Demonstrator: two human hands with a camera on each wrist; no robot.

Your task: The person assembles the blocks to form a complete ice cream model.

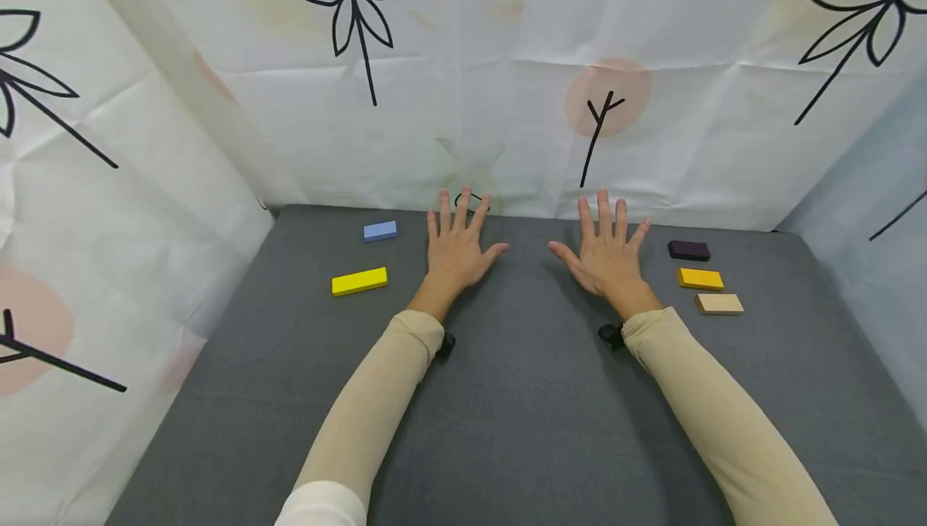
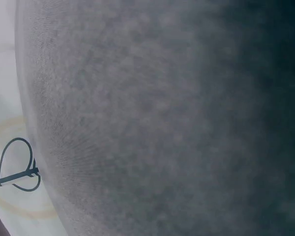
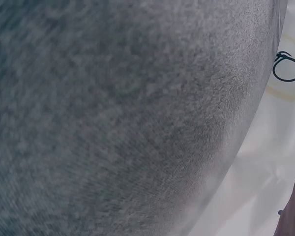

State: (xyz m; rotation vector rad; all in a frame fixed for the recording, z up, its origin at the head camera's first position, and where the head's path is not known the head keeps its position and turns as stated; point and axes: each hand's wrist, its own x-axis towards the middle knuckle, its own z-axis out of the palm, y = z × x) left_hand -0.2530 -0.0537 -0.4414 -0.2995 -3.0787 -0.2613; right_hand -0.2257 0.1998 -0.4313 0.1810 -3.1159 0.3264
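In the head view my left hand (image 1: 456,251) is held palm down with its fingers straight and spread, holding nothing. To its left lie a light blue block (image 1: 380,232) and a longer yellow block (image 1: 360,281). My right hand (image 1: 607,255) has its fingers spread in the same way and holds nothing. Right of it, a dark purple block (image 1: 689,250), an orange-yellow block (image 1: 700,279) and a beige block (image 1: 719,304) lie one below another. Both wrist views show mostly grey cloth; whether the palms touch it I cannot tell.
A grey cloth-covered table (image 1: 521,429) spreads under both arms. White fabric (image 1: 492,108) printed with black flower outlines hangs behind its far edge, with more fabric at the left and right sides. Each wrist carries a small black device (image 1: 611,336).
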